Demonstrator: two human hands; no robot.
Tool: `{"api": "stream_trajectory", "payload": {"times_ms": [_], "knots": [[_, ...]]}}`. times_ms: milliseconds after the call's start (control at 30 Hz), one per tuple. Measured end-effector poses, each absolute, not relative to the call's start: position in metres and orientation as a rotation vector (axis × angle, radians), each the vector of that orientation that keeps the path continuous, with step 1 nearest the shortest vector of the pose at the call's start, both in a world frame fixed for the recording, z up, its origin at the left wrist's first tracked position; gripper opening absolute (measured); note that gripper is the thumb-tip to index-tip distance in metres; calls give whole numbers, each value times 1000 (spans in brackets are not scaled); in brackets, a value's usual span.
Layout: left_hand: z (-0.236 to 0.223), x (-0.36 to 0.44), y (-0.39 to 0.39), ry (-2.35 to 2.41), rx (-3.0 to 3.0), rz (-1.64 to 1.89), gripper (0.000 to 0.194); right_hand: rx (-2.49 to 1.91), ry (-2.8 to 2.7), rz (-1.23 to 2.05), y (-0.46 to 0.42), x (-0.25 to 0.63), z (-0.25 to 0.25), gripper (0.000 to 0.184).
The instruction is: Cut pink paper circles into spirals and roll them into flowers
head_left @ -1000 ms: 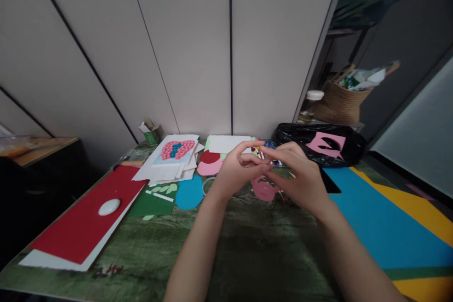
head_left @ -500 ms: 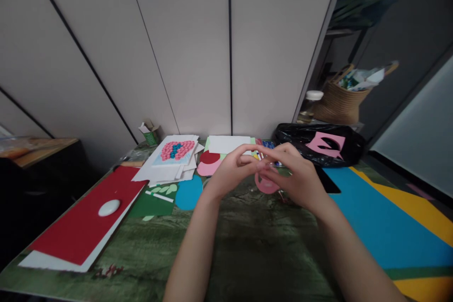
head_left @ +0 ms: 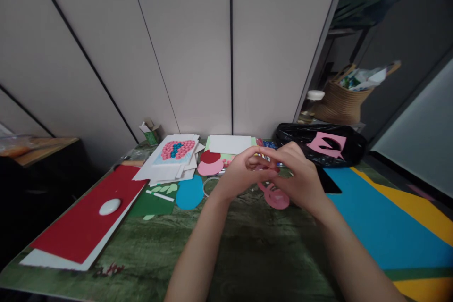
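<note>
My left hand [head_left: 237,174] and my right hand [head_left: 300,174] meet above the middle of the table, fingertips pinched together. Between them they hold the end of a pink paper spiral strip [head_left: 277,199], whose looser coils dangle below the fingers. The pinched end is mostly hidden by my fingers. Behind my left hand lie a pink paper circle [head_left: 209,168] and a dark red one [head_left: 210,156]. A clear ring-shaped roll, perhaps tape [head_left: 208,186], is partly covered by my left wrist.
On the left, a white oval object [head_left: 109,206] rests on red paper [head_left: 85,219]. Green paper [head_left: 150,205] carries a white marker [head_left: 160,196], beside a blue paper circle [head_left: 189,192]. Blue sheets [head_left: 382,217] lie right; a black bag [head_left: 293,133] with a pink paper scrap stands behind.
The dangling part of the pink spiral has dropped lower and swung a little to the right. Both hands have shifted slightly right, with fingertips still together.
</note>
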State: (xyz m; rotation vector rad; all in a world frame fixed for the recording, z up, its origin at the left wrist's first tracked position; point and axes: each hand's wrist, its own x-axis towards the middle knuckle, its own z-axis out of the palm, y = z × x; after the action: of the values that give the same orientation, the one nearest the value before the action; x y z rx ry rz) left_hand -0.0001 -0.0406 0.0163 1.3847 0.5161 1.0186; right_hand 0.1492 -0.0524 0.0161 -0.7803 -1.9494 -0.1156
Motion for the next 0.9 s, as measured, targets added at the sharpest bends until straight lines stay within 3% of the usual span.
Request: {"api": "stream_trajectory", "payload": {"times_ms": [267,900], "knots": [[14,-1,-37,496,1292,1061,41,-782,-1970,-84,-54,153,19,48],[18,-21,-34,548,1450,930,46,-844,-2275,65,-59,154,18,48]]}}
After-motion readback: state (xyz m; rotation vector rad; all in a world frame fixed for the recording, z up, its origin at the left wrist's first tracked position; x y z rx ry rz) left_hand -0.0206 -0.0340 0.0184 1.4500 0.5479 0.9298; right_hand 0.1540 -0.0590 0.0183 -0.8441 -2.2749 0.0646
